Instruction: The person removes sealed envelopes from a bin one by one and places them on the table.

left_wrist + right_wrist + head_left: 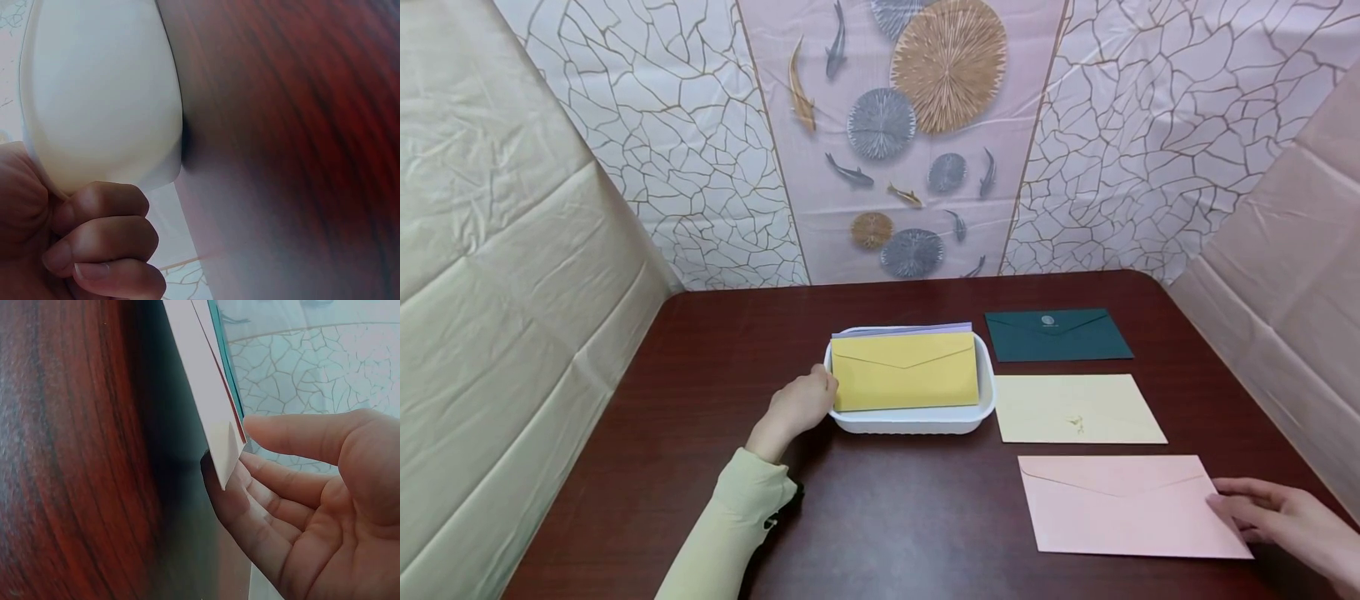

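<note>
My left hand [802, 403] grips the left rim of a white plastic tray [917, 423], its fingers curled in the left wrist view. A yellow envelope [906, 385] lies in the tray, flap side up, and a lilac envelope [951, 328] peeks out behind it. At the near right, a pink envelope [1120, 518] lies flap side up. Its right edge is pinched by my right hand [1285, 518]; the right wrist view has the thumb at the upper side and the fingers [234, 500] under the corner.
Beyond the pink envelope lie a cream envelope [1078, 402] with a small gold print and a dark green envelope [1056, 340], in a column right of the tray. The brown wooden table [880, 500] ends at a patterned cloth backdrop [700, 150]. Cloth also hangs along both sides.
</note>
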The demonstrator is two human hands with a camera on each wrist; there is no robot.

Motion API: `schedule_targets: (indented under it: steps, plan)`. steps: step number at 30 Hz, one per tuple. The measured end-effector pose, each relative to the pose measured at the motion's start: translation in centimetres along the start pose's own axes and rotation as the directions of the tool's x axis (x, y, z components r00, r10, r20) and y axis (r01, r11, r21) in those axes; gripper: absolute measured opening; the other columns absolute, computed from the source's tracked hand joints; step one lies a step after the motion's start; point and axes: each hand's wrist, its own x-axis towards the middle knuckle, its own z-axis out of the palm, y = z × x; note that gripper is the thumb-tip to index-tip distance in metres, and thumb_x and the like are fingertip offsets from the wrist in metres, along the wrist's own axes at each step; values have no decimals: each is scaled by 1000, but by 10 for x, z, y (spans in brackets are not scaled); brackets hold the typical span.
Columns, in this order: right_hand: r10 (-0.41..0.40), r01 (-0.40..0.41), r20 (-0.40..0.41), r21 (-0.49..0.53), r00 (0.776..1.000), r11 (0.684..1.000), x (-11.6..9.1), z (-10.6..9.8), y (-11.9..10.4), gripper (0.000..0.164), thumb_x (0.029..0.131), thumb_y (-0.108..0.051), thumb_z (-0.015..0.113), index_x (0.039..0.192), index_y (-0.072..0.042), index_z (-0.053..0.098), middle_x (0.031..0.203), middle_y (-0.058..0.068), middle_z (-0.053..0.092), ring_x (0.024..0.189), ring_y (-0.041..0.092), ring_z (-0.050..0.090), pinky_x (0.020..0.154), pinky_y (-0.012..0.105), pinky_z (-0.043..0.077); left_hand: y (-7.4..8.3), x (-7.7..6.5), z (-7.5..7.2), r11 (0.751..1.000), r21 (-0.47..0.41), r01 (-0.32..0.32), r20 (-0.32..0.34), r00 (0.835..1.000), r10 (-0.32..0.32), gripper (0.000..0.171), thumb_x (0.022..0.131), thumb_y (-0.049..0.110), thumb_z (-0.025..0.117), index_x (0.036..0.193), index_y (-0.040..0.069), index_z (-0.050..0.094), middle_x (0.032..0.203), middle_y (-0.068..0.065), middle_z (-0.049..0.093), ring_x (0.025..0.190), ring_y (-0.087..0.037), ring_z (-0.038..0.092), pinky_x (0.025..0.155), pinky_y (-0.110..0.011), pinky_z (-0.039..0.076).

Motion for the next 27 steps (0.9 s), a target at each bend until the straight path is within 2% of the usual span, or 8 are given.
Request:
schedule_targets:
  steps: [7,12,18,27]
  plan:
    - [2,-2,1,12,1000,1000,-2,5,-1,75,94,-39,55,129,24,35,105,16,64,79,9,63,69,30,51,-1,-1,2,1000,0,7,16,1000,-7,37,101,34,26,101,5,47,73,-7,53,65,-22,52,61,-39,42]
    - [-27,26,-15,-15,1000,1000,-3,4,-3,73,95,-38,54,129,24,36,107,22,62,78,8,62,69,29,51,-1,0,2,1000,-6,9,14,1000,-9,37,100,34,25,102,4,47,73,-7,52,65,-22,52,61,-39,42]
    - [-15,14,-24,-25,1000,1000,0,4,-2,73,95,-39,54,128,24,37,108,25,61,78,7,61,69,29,51,0,0,0,1000,-7,9,22,1000,-9,40,101,35,25,105,2,47,73,-7,52,66,-22,52,61,-39,42]
    - [-38,38,10,-22,999,999,-1,1,2,77,97,-41,49,136,21,28,112,22,61,82,10,62,70,30,51,1,0,0,1000,-2,9,16,1000,-9,40,101,35,24,106,2,48,77,-8,55,69,-22,53,64,-41,44]
